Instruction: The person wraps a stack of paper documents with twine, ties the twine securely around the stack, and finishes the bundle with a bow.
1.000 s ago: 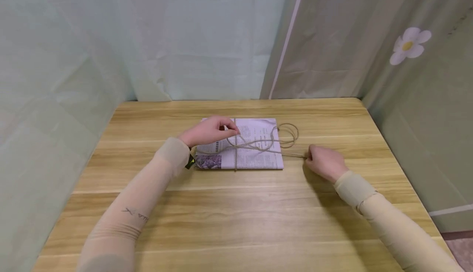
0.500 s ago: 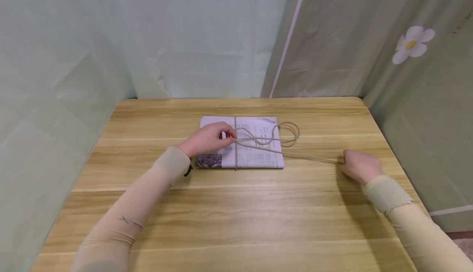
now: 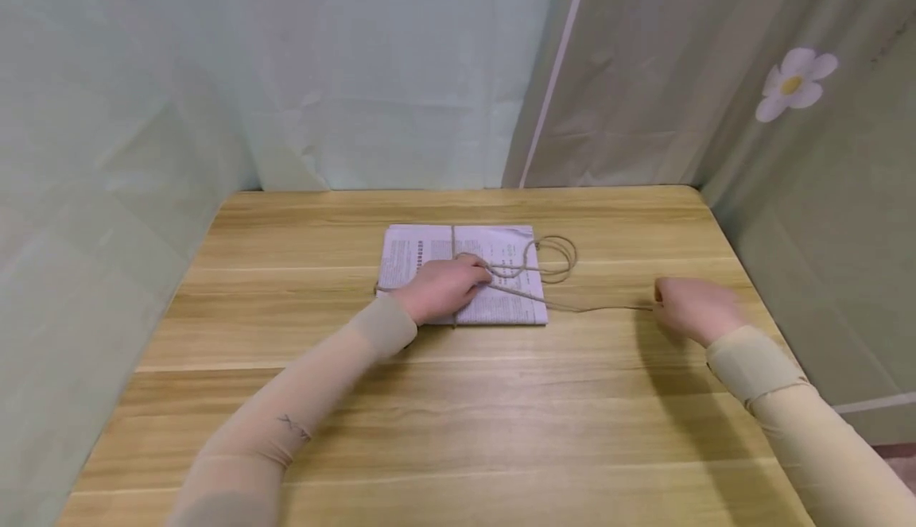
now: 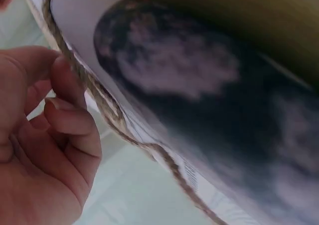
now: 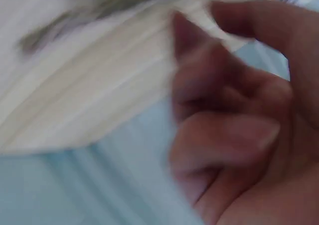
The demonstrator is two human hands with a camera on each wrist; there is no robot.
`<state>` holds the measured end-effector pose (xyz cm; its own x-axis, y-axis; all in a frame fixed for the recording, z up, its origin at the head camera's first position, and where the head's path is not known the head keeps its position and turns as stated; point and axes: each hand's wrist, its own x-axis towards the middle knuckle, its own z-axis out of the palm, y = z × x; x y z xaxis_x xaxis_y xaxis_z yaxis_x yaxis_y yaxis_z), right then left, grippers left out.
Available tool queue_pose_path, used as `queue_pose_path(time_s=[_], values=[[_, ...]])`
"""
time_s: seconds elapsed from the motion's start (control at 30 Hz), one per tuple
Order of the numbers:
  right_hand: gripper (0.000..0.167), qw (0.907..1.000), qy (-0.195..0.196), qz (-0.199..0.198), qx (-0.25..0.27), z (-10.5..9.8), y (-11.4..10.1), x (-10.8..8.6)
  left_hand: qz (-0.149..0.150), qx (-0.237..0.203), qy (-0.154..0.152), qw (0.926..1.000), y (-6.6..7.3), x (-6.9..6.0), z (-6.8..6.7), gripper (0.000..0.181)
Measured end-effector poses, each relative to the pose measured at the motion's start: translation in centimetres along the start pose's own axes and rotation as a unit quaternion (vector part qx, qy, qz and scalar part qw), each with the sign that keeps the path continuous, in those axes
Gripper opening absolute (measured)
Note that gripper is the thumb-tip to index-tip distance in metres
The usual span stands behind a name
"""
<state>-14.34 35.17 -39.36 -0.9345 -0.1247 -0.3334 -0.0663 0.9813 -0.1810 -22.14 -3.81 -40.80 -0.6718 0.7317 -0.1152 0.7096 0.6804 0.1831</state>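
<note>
Tan, thin twine [image 3: 517,293] crosses your white printed newspaper [image 3: 501,310] beneath your left hand [image 3: 442,285] and reaches your right hand [image 3: 697,306] — you cannot tell whether either pinches it.

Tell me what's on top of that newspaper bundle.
Twine crosses the newspaper bundle and loops past its right edge. The left hand lies over the middle, hiding what's beneath.

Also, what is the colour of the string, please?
The string is brown; the left wrist view shows it best.
</note>
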Motion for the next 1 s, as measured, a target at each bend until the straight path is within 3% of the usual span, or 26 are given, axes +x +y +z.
queue_pose_path(time_s=[0.13,0.3,0.53,0.67,0.83,1.0], values=[[0.018,0.9961,0.060,-0.061,0.025,-0.1,-2.9,2.2,0.000,0.032,0.006,0.9995,0.5,0.3,0.1,0.024],[0.022,0.9905,0.089,-0.094,0.047,0.2,-5.0,5.3,0.018,0.072,0.014,0.9971,0.9,0.2,0.6,0.021],[0.029,0.9915,0.074,-0.098,0.043,0.7,-6.1,8.8,0.040,0.060,0.044,0.9964,1.2,-0.7,0.7,0.015],[0.023,0.9911,0.080,-0.104,0.025,1.0,-6.1,9.7,0.052,0.042,0.073,0.9951,1.4,-1.2,0.8,0.013],[0.012,0.9911,0.087,-0.100,0.014,1.3,-5.6,10.5,0.070,0.040,0.089,0.9928,1.5,-1.6,1.0,0.012],[0.017,0.9924,0.081,-0.075,0.055,1.4,-5.1,11.1,0.075,0.046,0.086,0.9925,1.5,-1.9,1.2,0.012]])
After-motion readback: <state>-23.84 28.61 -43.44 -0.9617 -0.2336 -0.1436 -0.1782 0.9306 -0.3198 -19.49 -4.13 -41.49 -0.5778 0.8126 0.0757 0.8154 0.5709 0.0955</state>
